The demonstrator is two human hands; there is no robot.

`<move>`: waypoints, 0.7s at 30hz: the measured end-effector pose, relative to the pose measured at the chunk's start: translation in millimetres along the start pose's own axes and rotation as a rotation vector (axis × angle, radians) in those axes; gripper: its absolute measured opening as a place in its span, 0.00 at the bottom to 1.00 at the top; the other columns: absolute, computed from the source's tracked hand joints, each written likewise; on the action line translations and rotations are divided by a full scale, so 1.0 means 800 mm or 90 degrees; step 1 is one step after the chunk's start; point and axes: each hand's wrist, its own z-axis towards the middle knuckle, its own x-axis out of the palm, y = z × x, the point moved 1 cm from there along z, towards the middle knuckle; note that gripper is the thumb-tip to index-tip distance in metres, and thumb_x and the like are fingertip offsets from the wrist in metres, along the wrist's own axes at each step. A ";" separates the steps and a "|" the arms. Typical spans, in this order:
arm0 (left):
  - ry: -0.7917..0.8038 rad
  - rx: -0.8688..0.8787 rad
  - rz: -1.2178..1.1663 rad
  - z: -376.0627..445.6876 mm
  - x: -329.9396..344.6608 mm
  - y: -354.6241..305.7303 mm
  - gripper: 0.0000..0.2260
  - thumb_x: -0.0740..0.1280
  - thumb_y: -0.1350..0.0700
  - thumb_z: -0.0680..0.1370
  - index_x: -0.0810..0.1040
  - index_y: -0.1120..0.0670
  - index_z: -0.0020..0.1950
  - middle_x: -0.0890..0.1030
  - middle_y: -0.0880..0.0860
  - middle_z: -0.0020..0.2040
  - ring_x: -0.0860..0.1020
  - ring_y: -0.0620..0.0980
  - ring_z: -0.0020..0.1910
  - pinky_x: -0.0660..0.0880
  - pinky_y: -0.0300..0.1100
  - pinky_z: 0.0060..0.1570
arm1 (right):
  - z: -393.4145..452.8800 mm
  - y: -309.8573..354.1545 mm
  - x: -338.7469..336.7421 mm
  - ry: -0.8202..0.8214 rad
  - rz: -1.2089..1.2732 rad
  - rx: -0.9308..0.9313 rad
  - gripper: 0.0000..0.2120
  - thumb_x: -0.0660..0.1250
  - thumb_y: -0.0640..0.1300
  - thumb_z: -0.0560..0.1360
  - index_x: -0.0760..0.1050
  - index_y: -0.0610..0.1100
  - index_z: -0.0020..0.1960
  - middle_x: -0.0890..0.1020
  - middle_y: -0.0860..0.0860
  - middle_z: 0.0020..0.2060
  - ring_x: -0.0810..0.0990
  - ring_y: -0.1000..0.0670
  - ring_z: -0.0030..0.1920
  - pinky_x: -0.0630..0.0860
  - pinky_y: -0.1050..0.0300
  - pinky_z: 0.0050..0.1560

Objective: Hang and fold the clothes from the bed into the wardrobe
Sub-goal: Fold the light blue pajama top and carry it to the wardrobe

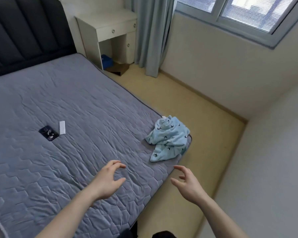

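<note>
**Both hands empty, reaching at bed corner**

Crumpled light-blue garment (pixel 169 139) lies on the bed (pixel 72 103) corner, just beyond and between both hands. Left hand (pixel 107 181) and right hand (pixel 187 182) hover with fingers spread, loosely curved, holding nothing. Phone (pixel 48 133) and white card (pixel 62 127) lie well left of the left hand.
</note>
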 end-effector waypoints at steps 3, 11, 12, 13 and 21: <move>0.002 -0.015 0.000 0.057 0.001 -0.020 0.20 0.69 0.46 0.80 0.73 0.44 0.71 0.65 0.43 0.75 0.68 0.45 0.74 0.64 0.39 0.71 | 0.051 -0.017 -0.029 0.001 -0.004 0.049 0.26 0.70 0.53 0.79 0.67 0.59 0.74 0.70 0.56 0.70 0.72 0.55 0.65 0.76 0.66 0.43; -0.015 -0.083 -0.045 0.198 0.012 -0.049 0.19 0.69 0.46 0.80 0.73 0.42 0.70 0.65 0.41 0.75 0.68 0.45 0.74 0.65 0.40 0.68 | 0.228 -0.071 -0.086 0.037 0.001 0.132 0.33 0.71 0.51 0.78 0.62 0.57 0.79 0.69 0.52 0.75 0.74 0.54 0.60 0.75 0.60 0.46; -0.017 -0.100 -0.048 0.213 0.015 -0.051 0.18 0.69 0.47 0.80 0.73 0.42 0.70 0.65 0.42 0.75 0.68 0.45 0.74 0.64 0.40 0.68 | 0.255 -0.079 -0.090 0.044 0.007 0.148 0.34 0.71 0.50 0.78 0.60 0.56 0.80 0.69 0.51 0.76 0.76 0.54 0.59 0.75 0.61 0.46; -0.021 -0.119 -0.053 0.226 0.021 -0.052 0.18 0.70 0.48 0.80 0.74 0.43 0.70 0.65 0.42 0.75 0.68 0.45 0.74 0.63 0.39 0.68 | 0.283 -0.089 -0.092 0.052 0.014 0.164 0.35 0.71 0.49 0.78 0.58 0.55 0.81 0.68 0.50 0.77 0.77 0.53 0.59 0.75 0.61 0.47; -0.052 -0.302 -0.107 0.335 0.091 -0.042 0.15 0.70 0.51 0.80 0.75 0.43 0.66 0.68 0.40 0.70 0.70 0.42 0.68 0.62 0.36 0.65 | 0.531 -0.178 -0.089 0.134 -0.020 0.247 0.42 0.71 0.48 0.77 0.53 0.50 0.84 0.69 0.46 0.76 0.76 0.44 0.64 0.74 0.53 0.55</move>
